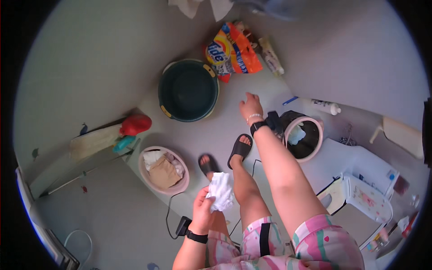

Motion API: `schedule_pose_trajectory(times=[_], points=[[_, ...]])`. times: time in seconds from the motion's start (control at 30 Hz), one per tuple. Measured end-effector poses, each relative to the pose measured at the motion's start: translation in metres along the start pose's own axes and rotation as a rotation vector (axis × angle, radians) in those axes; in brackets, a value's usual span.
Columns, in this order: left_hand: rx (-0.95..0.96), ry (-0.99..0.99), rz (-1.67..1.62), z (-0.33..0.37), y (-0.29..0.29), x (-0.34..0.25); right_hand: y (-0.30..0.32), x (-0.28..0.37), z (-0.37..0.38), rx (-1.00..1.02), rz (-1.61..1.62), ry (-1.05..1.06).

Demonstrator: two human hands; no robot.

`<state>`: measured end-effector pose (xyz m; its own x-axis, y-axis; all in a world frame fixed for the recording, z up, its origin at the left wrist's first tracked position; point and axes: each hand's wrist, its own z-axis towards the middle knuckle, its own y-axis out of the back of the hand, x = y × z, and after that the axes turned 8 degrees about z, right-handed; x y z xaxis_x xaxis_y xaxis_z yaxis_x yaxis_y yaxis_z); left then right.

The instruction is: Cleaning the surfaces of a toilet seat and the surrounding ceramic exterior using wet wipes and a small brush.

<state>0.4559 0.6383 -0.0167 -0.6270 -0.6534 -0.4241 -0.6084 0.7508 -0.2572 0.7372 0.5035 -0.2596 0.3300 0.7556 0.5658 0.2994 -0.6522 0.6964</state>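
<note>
My left hand pinches a crumpled small white cloth between thumb and fingers, above my feet. Stretched forward over the floor, my right hand has its fingers loosely bent and apart, with nothing visible in them. It is nearest to the orange detergent bag against the back wall and the dark green basin with yellow handles. To the left of my feet, a pink basin holds folded beige and white cloths. Both wrists wear black bands with dark box-like devices attached.
A pink-rimmed bin lined with a black bag stands right of my right forearm. Near it are a white bottle and a blue stick-like item. A red object sits at left; a white appliance at right. Cables hang near my legs.
</note>
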Motion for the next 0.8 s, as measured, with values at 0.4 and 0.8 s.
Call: schedule_pose_trajectory(times=[0.4,0.8], points=[[0.059,0.205,0.160,0.180,0.012,-0.019,-0.185,-0.192,0.328,-0.133,-0.706,0.417],[-0.055,0.063,0.251,0.218,0.043,-0.057,-0.230,-0.194,0.353,-0.184,-0.621,0.436]])
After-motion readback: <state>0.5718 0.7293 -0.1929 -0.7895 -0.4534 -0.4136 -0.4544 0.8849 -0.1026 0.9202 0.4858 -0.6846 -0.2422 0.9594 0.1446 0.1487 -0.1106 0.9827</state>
